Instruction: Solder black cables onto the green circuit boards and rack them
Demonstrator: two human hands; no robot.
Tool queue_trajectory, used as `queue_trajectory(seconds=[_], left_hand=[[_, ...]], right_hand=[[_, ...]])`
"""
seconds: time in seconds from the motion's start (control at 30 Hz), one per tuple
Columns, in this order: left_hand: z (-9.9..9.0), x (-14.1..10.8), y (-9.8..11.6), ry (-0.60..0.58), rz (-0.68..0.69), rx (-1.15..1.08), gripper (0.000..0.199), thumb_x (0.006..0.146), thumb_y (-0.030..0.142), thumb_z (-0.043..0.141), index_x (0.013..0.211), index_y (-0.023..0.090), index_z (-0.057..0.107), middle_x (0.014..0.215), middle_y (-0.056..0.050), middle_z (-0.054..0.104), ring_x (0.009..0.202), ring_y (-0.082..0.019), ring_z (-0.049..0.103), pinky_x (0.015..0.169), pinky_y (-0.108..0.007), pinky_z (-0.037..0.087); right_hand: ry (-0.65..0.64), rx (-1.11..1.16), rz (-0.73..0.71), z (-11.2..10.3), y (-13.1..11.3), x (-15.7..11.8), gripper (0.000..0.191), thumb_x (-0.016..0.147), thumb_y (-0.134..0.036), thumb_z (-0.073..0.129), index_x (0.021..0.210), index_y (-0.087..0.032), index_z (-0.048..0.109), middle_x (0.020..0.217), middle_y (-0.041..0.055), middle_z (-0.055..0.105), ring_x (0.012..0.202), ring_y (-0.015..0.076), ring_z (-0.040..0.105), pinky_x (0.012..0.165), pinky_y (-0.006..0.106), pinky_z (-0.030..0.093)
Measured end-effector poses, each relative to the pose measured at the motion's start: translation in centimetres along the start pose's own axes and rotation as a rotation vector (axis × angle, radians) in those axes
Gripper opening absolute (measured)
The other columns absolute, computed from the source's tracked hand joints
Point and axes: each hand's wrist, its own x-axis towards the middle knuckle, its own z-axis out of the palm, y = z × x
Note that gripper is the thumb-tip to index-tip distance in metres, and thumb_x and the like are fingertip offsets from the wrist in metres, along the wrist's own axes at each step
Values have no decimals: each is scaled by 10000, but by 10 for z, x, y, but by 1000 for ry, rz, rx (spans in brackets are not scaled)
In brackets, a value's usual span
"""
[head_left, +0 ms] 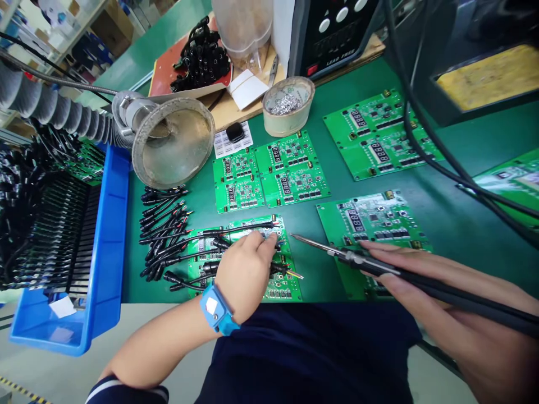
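Observation:
My left hand [248, 272], with a blue strap on its wrist, reaches over a green circuit board [288, 290] at the table's front edge. Its fingers are pressed together near the wire ends of a black cable [280, 268]; what they pinch is hidden. Several black cables lie across this board. In my right hand [438, 292] is a soldering iron [337, 252], its tip pointing left, just right of the board and apart from it. Another board [370, 219] lies partly beneath the iron.
A blue bin [105, 235] of cables stands left, beside loose cables [162, 235]. A round fume hood [177, 146], a solder-filled ring [288, 109], a soldering station [328, 33] and more boards [292, 168] are behind. Black cords [429, 151] hang at the right.

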Motion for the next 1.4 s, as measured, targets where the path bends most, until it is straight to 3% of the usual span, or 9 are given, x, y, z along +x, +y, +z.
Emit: queue_trajectory(seconds=[0.17,0.47,0.7,0.9,1.4], left_hand=[[6,-2,-3,103,16,-80,279,891,104,397,1090,131,590,782,-43,514,719,-168,522,641,-289,497],[-4,5,-15,83,160,-17,285,909,109,378,1092,160,589,852,-48,543,760,-160,516,645,-269,474],[-7,6,-15,78,219,61,275,898,118,426,1118,145,589,1268,-138,498,986,-218,549,803,-356,499],[-12,9,-15,47,284,140,255,895,120,438,1085,136,607,1245,-143,540,912,-198,580,812,-353,507],[0,6,-9,190,296,254,277,907,76,363,1030,55,611,1186,-178,584,792,-177,595,724,-327,530]], right_hand=[[-40,-14,-69,1,4,3,280,760,-213,623,1022,-313,624,931,-33,688,845,155,659,809,285,562],[-62,-21,-147,2,7,4,258,749,-181,631,1000,-241,623,941,1,684,871,147,649,841,268,546],[-66,-34,-150,3,6,5,240,745,-157,631,975,-229,624,921,0,681,861,132,644,834,246,542],[-66,-39,-135,3,9,3,250,762,-202,619,1003,-273,619,903,-15,686,825,149,654,788,287,568],[-66,-29,-157,4,9,3,253,743,-171,626,980,-259,627,905,-9,686,825,152,652,799,287,563]])
